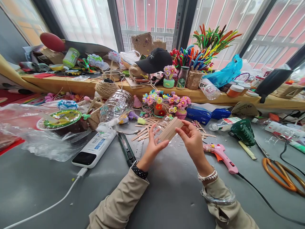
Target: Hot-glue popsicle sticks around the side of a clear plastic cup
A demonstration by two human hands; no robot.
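Note:
Several flat wooden craft sticks [169,129] lie side by side as a small panel, held tilted above the grey table. My right hand [192,140] pinches the panel's right end between thumb and fingers. Around its left end curl the fingers and thumb of my left hand [154,148]. Clear plastic [164,122] shows just behind the panel; whether it touches the sticks I cannot tell. Loose craft sticks [144,132] are scattered on the table beyond both hands. A pink glue gun [221,156] lies to the right of my right hand.
Left of my arms are a green utility knife [126,149], a clear ruler [139,148] and a white power bank [95,148] with a cable. Orange-handled scissors [280,173] lie far right. Pipe-cleaner flowers [181,103] and blue tissue packs [199,114] stand behind, below a crowded ledge [135,92].

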